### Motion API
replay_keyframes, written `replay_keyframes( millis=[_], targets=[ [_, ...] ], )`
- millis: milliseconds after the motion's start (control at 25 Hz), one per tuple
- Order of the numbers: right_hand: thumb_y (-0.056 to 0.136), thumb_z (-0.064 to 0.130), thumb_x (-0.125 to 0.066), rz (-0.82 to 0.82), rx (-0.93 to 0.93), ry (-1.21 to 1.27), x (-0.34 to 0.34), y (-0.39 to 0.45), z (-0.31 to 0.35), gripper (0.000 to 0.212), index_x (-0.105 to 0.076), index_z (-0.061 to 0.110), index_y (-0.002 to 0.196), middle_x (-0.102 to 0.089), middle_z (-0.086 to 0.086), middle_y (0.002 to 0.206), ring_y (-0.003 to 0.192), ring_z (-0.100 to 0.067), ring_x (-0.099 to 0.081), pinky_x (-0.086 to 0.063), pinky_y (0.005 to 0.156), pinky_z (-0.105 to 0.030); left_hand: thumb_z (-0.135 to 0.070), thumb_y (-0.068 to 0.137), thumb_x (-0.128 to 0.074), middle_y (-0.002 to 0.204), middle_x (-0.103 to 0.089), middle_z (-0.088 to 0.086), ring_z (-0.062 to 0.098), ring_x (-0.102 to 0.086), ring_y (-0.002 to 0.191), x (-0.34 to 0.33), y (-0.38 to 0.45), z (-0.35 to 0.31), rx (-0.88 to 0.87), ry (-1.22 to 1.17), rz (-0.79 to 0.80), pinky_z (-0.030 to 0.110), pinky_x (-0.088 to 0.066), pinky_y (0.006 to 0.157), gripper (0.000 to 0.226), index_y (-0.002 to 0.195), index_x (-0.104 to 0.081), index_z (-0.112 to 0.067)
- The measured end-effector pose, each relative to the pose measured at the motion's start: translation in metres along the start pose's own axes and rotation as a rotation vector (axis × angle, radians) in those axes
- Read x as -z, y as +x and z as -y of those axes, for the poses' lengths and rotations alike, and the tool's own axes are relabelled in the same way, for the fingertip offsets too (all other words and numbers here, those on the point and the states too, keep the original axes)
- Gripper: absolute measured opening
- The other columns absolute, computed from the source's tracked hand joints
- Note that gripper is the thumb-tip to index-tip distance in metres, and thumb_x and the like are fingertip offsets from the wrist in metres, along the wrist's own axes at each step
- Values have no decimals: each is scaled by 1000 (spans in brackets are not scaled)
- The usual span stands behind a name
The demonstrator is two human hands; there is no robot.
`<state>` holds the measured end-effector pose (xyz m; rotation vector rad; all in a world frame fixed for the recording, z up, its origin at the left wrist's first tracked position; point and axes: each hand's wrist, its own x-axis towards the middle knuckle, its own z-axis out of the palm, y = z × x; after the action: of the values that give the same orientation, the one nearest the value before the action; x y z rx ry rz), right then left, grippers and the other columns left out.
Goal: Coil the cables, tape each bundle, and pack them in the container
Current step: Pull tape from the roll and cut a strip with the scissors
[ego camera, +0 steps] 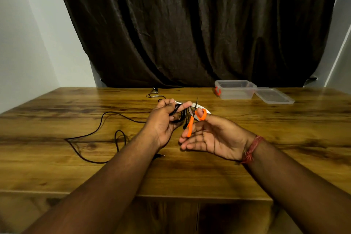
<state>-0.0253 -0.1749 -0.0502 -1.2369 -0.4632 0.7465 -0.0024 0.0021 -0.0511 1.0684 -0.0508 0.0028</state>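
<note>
Gripping a small coiled black cable bundle (177,115) above the table, the left hand (164,122) has fingers curled round it, thumb and forefinger pinching what looks like clear tape. Right hand (207,138) holds orange-handled scissors (195,118), thumb through one loop, blades up near the tape; a red thread band (252,149) circles that wrist. Cable judged light, limp, springy: best held across all loops at the taping spot. Another loose black cable (98,131) trails over the wooden table (57,173). Clear plastic container (235,90) and lid (273,96) sit far right. Dark curtain (190,24) behind, pale walls.
</note>
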Motion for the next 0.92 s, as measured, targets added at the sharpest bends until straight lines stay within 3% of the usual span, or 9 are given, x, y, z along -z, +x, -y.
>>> replay_keyframes(
  millis=[280, 440, 720, 920],
  targets=[
    [90, 54, -49, 89, -34, 35, 3, 2, 2, 68, -64, -11, 105, -60, -34, 113, 99, -35, -69, -57, 89, -32, -16, 105, -39, 112, -73, 17, 3, -35, 43, -2, -1, -2, 29, -19, -11, 29, -47, 68, 5, 103, -44, -17],
    [92, 48, -48, 60, -15, 46, 2, 3, 1, 64, -61, -13, 107, -60, -34, 113, 99, -34, -69, -59, 83, -31, -17, 104, -41, 112, -73, 18, 3, -34, 43, -1, 0, -1, 32, -30, 1, 34, -47, 78, 6, 101, -45, -18],
    [96, 38, -48, 17, -7, 28, 4, 4, -2, 56, -61, -14, 111, -61, -35, 115, 103, -36, -68, -55, 94, -35, -16, 103, -42, 118, -70, 20, 1, -36, 44, -1, 0, -1, 28, -59, 52, 44, -49, 93, 7, 98, -46, -18],
    [95, 28, -50, -5, -5, 70, 3, 4, -1, 46, -62, -15, 109, -61, -37, 115, 105, -38, -68, -51, 99, -38, -16, 103, -43, 122, -68, 20, 0, -36, 42, -3, -2, -3, 31, -94, 75, 52, -38, 106, 9, 95, -46, -20]
  ],
)
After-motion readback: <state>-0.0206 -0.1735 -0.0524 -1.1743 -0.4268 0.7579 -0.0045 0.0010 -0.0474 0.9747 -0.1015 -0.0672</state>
